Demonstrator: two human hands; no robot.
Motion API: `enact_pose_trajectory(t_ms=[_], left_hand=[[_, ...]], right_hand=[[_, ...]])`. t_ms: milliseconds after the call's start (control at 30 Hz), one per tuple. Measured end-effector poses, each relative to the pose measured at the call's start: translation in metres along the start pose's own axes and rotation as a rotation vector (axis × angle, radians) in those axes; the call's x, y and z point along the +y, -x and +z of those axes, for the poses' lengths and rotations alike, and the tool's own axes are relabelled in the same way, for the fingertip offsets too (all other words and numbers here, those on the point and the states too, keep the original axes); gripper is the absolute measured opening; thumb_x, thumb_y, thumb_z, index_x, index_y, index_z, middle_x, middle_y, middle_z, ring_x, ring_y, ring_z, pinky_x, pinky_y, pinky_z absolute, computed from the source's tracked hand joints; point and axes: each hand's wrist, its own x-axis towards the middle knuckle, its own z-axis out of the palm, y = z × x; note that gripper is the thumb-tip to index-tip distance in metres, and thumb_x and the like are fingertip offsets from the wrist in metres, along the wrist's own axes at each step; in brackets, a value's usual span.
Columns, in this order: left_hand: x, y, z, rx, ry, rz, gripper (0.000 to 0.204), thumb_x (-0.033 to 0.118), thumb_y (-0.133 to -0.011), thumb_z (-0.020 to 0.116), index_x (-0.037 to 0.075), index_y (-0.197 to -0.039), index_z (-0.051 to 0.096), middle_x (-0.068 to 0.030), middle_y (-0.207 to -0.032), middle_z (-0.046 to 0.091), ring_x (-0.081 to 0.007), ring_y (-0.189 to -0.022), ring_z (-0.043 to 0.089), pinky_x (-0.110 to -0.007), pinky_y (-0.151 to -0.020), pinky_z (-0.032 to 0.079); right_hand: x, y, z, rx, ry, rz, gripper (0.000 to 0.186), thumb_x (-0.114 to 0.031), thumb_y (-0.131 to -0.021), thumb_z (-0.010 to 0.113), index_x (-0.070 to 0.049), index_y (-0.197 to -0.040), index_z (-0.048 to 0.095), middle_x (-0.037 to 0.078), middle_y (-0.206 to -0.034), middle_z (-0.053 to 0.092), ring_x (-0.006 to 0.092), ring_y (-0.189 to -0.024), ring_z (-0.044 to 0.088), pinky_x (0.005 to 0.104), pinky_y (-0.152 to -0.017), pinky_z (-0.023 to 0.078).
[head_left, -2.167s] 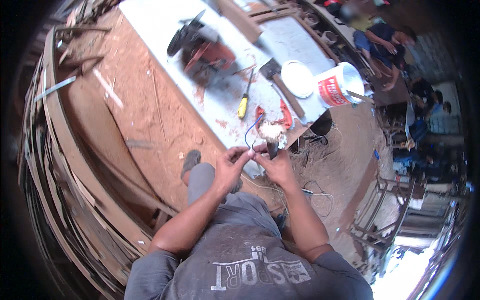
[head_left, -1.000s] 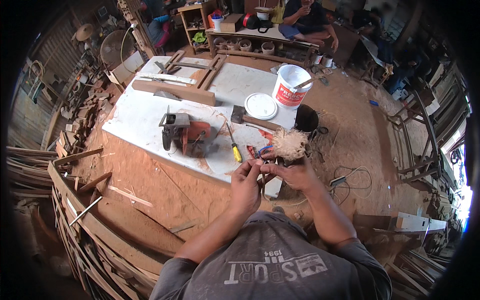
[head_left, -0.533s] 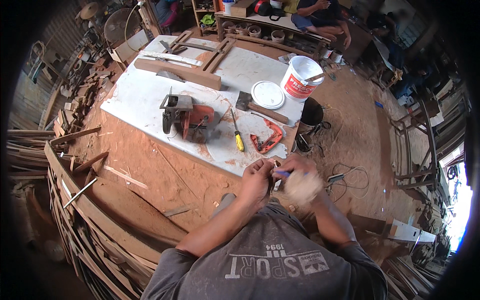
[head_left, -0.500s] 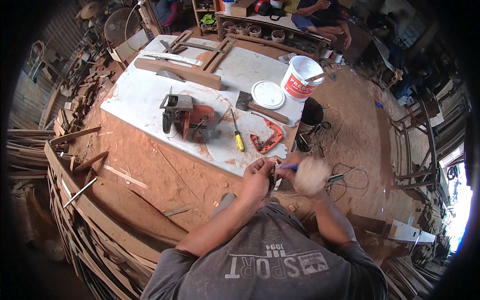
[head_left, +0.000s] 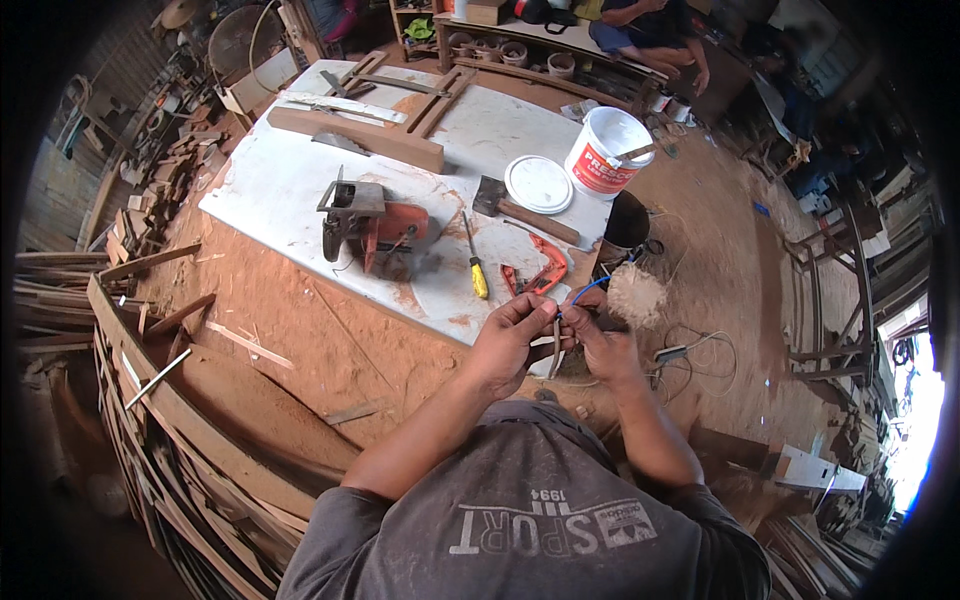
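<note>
Over on the far left, long wooden strips (head_left: pixel 150 450) lie stacked along the dirt floor. On the pale worktable (head_left: pixel 290 235), an orange-and-black circular saw (head_left: pixel 402 222) sits nearest that side, with a thick timber beam (head_left: pixel 360 142) behind it. A yellow-handled screwdriver (head_left: pixel 478 278) lies to the saw's right, its shaft pointing away from the person. The left hand (head_left: pixel 512 338) is just past the table's near edge, thumb and fingertips pinched together on a thin grey cable (head_left: pixel 557 345) that hangs between the hands. Beyond lie a dark-headed hammer (head_left: pixel 525 212) and, just beside it, a round white lid (head_left: pixel 540 185); nearer is an angled orange plastic handle shell (head_left: pixel 550 265). A blue wire (head_left: pixel 587 288) arcs rightward from the pinched spot, and the right hand (head_left: pixel 608 350) closes thumb and finger on its near end. A white bucket (head_left: pixel 607 150) stands at the table's right edge. A pale bristly tuft (head_left: pixel 638 296) shows beside the right hand's fingers; I can't tell how it is held. Farther right, a power cord (head_left: pixel 715 350) loops over the floor.
</note>
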Motion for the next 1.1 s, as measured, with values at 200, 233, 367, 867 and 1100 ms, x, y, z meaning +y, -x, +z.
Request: enact_pose_trajectory(t_ms=[200,233,367,867,1100], left_hand=[[-0.002,-0.014,0.001,0.147,0.015,0.032,0.022,0.022,-0.104,0.06,0.001,-0.111,0.061,-0.0063,-0.101,0.068,-0.0179,-0.085,0.067,-0.034,-0.084,0.059],[-0.001,-0.016,0.001,0.167,0.026,0.035,0.022,0.022,-0.104,0.06,0.001,-0.111,0.061,-0.0061,-0.1,0.068,-0.0174,-0.084,0.067,-0.033,-0.082,0.059],[0.011,-0.02,0.008,0.214,0.044,0.043,0.019,0.02,-0.103,0.059,0.002,-0.108,0.061,-0.0044,-0.094,0.067,-0.0158,-0.078,0.066,-0.031,-0.076,0.058],[0.023,-0.036,0.012,0.173,0.039,0.114,0.012,0.009,-0.101,0.059,-0.003,-0.101,0.059,-0.0087,-0.089,0.063,-0.0184,-0.073,0.065,-0.032,-0.067,0.059],[0.021,-0.044,0.016,0.241,0.114,0.126,0.021,0.013,-0.101,0.062,-0.004,-0.089,0.065,-0.0105,-0.076,0.066,-0.018,-0.058,0.064,-0.03,-0.052,0.056]], right_hand=[[0.031,-0.005,-0.001,-0.006,0.403,-0.219,0.025,-0.023,-0.099,0.07,-0.001,-0.104,0.06,0.004,-0.085,0.065,0.0112,-0.073,0.063,0.0272,-0.061,0.052],[0.03,-0.008,0.002,0.001,0.448,-0.274,0.025,-0.023,-0.099,0.07,-0.001,-0.104,0.06,0.004,-0.085,0.065,0.0113,-0.072,0.063,0.0273,-0.06,0.052],[0.021,-0.026,0.006,-0.017,0.349,-0.152,0.027,-0.02,-0.094,0.071,-0.005,-0.114,0.061,0.004,-0.087,0.065,0.014,-0.071,0.061,0.03,-0.062,0.05],[-0.017,-0.036,0.026,-0.022,-0.098,-0.082,0.016,-0.017,-0.1,0.067,-0.007,-0.093,0.058,-0.001,-0.07,0.058,0.0026,-0.052,0.045,0.0194,-0.047,0.035],[-0.016,-0.028,0.028,0.009,-0.039,-0.135,0.013,-0.014,-0.101,0.064,-0.006,-0.095,0.056,0.0,-0.07,0.057,0.0026,-0.05,0.042,0.0205,-0.046,0.035]])
